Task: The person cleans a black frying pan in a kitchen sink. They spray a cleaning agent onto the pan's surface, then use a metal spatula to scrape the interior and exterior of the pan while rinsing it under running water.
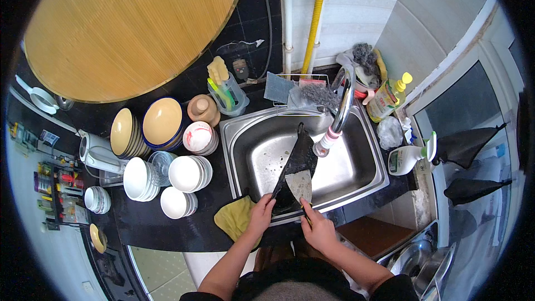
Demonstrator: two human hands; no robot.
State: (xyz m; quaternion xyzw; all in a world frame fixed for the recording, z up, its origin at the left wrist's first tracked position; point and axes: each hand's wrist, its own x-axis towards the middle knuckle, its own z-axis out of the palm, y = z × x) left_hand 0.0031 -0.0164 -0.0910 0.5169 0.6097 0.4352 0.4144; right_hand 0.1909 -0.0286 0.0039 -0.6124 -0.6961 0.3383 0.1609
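A dark, tapered flat piece [302,146] with a narrow far tip lies slanting in the steel sink [251,134]; I cannot make out its kind. Its near left edge is in the closed fingers of my left hand [261,212]. My right hand [317,228] is wrapped round the handle of a scraper [300,184], whose wide metal blade lies over the dark surface. Part of the piece is hidden under the blade. The curved faucet [350,97] stands at the sink's right, with its white and pink nozzle [326,142] above the basin. A yellow-green cloth [233,218] lies beside my left forearm.
White bowls [184,174] and yellow bowls [161,121] stand stacked on the black counter at left. Behind the sink are a wire rack [304,96] and a clear utensil holder [237,100]. A soap bottle [384,102] and a spray bottle [405,160] stand at right.
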